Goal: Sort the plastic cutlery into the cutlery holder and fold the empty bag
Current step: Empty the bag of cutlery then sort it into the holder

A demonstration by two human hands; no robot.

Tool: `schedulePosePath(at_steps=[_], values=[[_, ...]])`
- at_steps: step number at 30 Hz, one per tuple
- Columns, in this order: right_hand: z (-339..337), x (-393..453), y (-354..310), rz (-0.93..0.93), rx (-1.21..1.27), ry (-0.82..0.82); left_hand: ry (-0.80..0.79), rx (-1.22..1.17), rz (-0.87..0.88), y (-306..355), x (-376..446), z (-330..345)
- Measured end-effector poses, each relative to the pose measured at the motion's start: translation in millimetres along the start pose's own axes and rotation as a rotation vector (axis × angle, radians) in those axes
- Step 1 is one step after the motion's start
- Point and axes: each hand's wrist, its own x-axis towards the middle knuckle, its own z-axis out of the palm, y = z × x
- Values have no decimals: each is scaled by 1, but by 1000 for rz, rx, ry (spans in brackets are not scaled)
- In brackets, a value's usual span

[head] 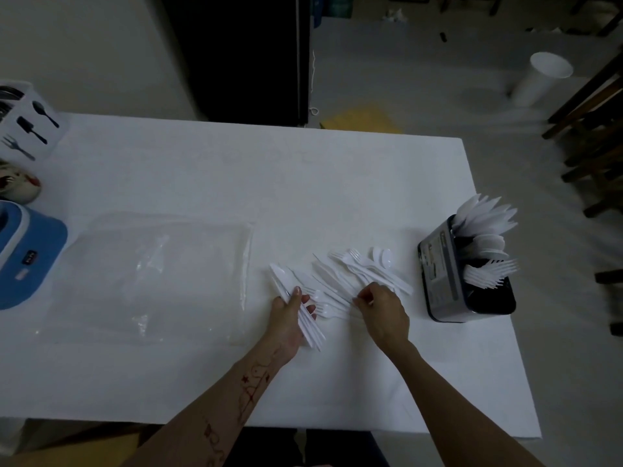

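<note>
A loose pile of white plastic cutlery [357,271] lies on the white table [236,170], right of centre: knives, forks and spoons mixed. My left hand [290,318] grips a bundle of white plastic knives [303,311] at the pile's left end. At the pile's near edge my right hand [384,311] pinches one white piece with its fingertips. The dark cutlery holder [448,281] stands at the right, with knives, spoons and forks upright in separate compartments. The clear empty plastic bag [151,274] lies flat on the left.
A blue and white appliance [23,254] sits at the table's left edge, with a patterned object and a white box printed with cutlery icons [30,126] behind it. Beyond the table's right side are a white bucket [542,79] and dark wooden chairs [593,136].
</note>
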Motion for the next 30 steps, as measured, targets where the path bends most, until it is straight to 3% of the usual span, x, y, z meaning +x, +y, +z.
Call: schedulePosePath(at_steps=[8, 15, 20, 25, 30], values=[[-3, 1, 5, 61, 64, -92, -55, 115, 41, 0, 0, 2], [-2, 0, 6, 85, 75, -67, -56, 17, 5, 2, -2, 3], [-5, -4, -1, 63, 103, -30, -42, 78, 25, 1, 0, 1], [-10, -7, -12, 44, 296, 52, -64, -2, -37, 5, -2, 5], [-8, -13, -30, -99, 425, -148, -85, -143, -88, 9, -1, 12]])
